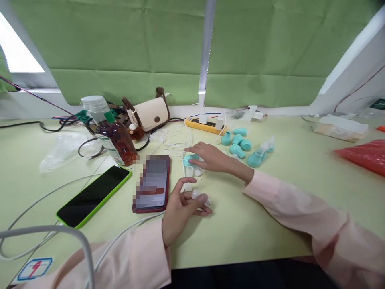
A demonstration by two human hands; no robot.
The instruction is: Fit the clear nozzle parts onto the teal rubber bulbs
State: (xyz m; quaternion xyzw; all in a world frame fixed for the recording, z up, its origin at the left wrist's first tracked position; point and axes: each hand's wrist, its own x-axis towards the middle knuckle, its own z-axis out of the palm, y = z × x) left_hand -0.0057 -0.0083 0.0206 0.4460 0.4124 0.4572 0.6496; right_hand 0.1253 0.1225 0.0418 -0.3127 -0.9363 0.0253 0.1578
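Note:
My left hand (188, 204) is closed round a small clear plastic piece (197, 194), held between thumb and fingers above the table. Farther forward, my right hand (207, 157) reaches in from the right, palm down, its fingers over a turquoise bulb-shaped piece (187, 161); thumb and fingers look apart. Just below that piece stands a small clear cup-like part (189, 171), with white bits beside it. Several more turquoise bulb pieces (237, 151) lie to the right of my right hand, one of them (255, 159) joined to a clear plastic wrapping.
Left of my hands lie a red-cased phone (153, 184) and a green-cased phone (94, 196). Behind them are a bottle of dark liquid (116, 138) and a cream bag (150, 114). White cables loop near a yellow power strip (204, 126). A red plastic bag (363, 155) lies right.

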